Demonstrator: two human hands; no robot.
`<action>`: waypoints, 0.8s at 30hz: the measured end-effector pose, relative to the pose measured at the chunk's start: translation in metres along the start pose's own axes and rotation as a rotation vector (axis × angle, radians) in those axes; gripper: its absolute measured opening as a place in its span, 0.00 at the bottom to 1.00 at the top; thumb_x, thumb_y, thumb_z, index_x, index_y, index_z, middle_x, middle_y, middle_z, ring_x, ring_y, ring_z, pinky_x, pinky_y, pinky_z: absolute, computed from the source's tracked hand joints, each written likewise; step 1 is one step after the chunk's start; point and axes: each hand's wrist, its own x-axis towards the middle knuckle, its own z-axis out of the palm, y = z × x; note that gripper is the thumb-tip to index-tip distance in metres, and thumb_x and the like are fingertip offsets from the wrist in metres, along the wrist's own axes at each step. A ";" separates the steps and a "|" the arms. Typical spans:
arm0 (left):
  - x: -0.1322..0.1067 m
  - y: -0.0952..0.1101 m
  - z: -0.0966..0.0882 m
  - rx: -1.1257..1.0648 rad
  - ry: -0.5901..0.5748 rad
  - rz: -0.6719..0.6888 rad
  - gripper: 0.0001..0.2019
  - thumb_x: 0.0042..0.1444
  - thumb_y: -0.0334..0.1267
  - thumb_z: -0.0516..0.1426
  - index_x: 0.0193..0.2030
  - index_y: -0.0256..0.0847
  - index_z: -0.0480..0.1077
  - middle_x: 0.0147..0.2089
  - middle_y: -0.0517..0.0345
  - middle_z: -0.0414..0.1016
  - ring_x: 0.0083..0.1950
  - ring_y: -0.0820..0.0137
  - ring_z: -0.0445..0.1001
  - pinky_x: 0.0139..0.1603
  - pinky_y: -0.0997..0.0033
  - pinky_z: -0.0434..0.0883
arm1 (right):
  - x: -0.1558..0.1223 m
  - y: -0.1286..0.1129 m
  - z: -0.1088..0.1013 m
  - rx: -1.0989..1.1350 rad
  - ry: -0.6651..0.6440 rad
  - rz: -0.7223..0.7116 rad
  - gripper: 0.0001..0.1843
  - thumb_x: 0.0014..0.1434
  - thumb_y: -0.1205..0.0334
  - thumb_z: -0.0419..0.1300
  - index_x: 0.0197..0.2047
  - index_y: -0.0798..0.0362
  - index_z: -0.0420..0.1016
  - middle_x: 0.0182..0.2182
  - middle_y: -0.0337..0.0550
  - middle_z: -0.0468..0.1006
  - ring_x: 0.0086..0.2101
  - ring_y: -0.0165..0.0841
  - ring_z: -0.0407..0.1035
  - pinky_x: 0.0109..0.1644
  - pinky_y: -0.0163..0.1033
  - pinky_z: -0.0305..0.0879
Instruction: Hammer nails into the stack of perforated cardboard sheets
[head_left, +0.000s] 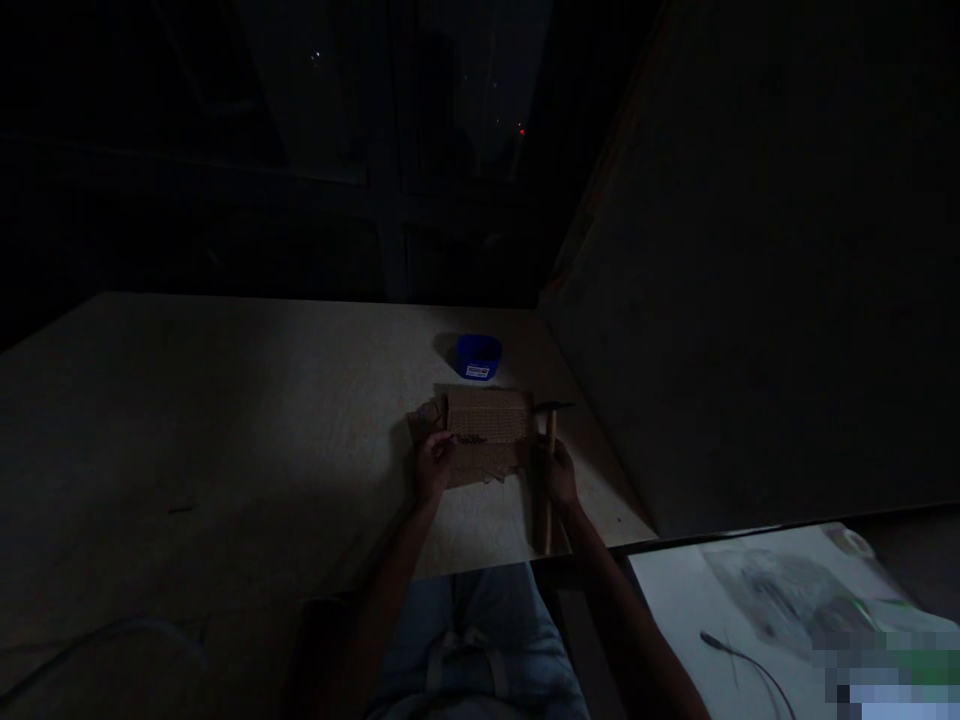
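A piece of brown corrugated cardboard lies on the wooden table, with ragged edges and a cluster of small dark marks or bits near its left side. My left hand is at the cardboard's left edge, thumb and forefinger pinched beside that cluster; anything between the fingertips is too small to make out. In my right hand is a hammer, its wooden handle pointing toward me and its dark head at the far end, just right of the cardboard.
Behind the cardboard stands a blue plastic container with a white label. A thin dark object lies on the table at left. A wall panel borders the right. Lower right, a white surface holds plastic bags and a cable.
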 end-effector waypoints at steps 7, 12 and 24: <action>-0.002 -0.002 -0.004 0.019 -0.001 -0.035 0.20 0.41 0.51 0.67 0.35 0.37 0.76 0.34 0.50 0.81 0.36 0.65 0.79 0.38 0.68 0.74 | -0.002 -0.001 -0.001 -0.023 -0.019 0.030 0.26 0.50 0.46 0.61 0.45 0.56 0.77 0.42 0.51 0.80 0.43 0.43 0.71 0.48 0.46 0.66; -0.009 0.000 -0.022 0.015 -0.036 -0.072 0.21 0.40 0.52 0.66 0.35 0.37 0.76 0.36 0.48 0.82 0.38 0.63 0.80 0.38 0.68 0.74 | -0.015 -0.010 -0.006 -0.042 -0.051 0.040 0.24 0.52 0.46 0.61 0.45 0.56 0.78 0.40 0.50 0.81 0.42 0.43 0.72 0.47 0.46 0.67; -0.030 0.003 -0.051 0.219 -0.183 0.103 0.17 0.52 0.52 0.60 0.38 0.39 0.77 0.40 0.48 0.82 0.42 0.61 0.81 0.44 0.63 0.77 | -0.051 -0.021 -0.003 -0.027 -0.078 0.029 0.23 0.56 0.48 0.60 0.49 0.55 0.77 0.47 0.52 0.80 0.47 0.44 0.71 0.52 0.48 0.66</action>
